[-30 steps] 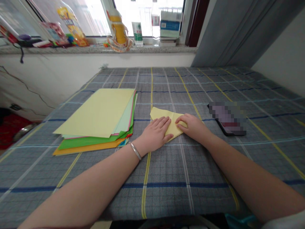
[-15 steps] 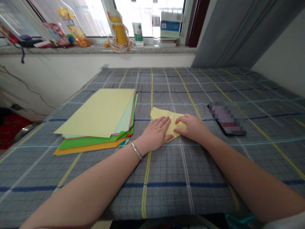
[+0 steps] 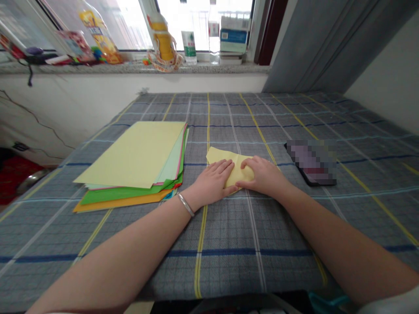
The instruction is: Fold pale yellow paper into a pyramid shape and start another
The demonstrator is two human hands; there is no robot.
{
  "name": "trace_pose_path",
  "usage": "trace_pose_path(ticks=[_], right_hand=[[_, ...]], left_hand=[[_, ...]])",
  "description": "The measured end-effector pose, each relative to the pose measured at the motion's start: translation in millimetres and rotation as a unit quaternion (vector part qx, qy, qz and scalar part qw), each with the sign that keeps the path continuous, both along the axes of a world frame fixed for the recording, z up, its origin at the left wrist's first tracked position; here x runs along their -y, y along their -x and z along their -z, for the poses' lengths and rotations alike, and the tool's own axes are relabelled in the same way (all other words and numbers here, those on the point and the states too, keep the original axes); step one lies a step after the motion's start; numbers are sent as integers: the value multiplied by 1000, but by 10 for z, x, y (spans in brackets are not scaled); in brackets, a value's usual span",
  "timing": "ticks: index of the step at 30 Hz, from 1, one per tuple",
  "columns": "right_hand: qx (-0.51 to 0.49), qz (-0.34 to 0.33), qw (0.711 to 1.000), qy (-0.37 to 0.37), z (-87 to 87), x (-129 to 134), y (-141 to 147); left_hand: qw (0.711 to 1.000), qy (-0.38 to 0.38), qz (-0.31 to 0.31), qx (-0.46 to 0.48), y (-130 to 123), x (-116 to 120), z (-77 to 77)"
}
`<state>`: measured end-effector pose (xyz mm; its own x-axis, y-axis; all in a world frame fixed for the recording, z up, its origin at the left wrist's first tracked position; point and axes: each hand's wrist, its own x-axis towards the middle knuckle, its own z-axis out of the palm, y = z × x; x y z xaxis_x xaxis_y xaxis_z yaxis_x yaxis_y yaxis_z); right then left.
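Note:
A small folded piece of yellow paper lies on the checked cloth in front of me. My left hand rests flat on its left part, fingers stretched out and thumb pointing right. On the paper's right part is my right hand, its index finger curled and its thumb near the lower edge, close to my left thumb. The right fingertips touch the paper; whether they pinch it I cannot make out.
Left of my hands lies a stack of coloured paper, pale yellow on top. A phone with a blurred screen lies at the right. Bottles and boxes stand on the windowsill behind the cloth-covered surface.
My right thumb has moved down and left along the paper, closer to my left thumb. My left hand stays flat in nearly the same place.

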<state>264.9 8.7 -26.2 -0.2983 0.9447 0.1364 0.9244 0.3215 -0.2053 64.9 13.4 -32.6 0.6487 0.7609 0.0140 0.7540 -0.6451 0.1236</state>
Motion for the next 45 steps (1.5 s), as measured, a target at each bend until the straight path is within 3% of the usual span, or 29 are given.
trace_pose_path(ticks=[25,34,45], right_hand=[[5,15,1000,6,58,-60,-148],[10,14,1000,18,41,-80,-193],[10,18,999,34,19,-96,-217]], left_hand=[[998,52,14,-29,64,6,-72],[996,78,-32,-42,86,-1,-126],[996,75,-4,-39,97,19,-109]])
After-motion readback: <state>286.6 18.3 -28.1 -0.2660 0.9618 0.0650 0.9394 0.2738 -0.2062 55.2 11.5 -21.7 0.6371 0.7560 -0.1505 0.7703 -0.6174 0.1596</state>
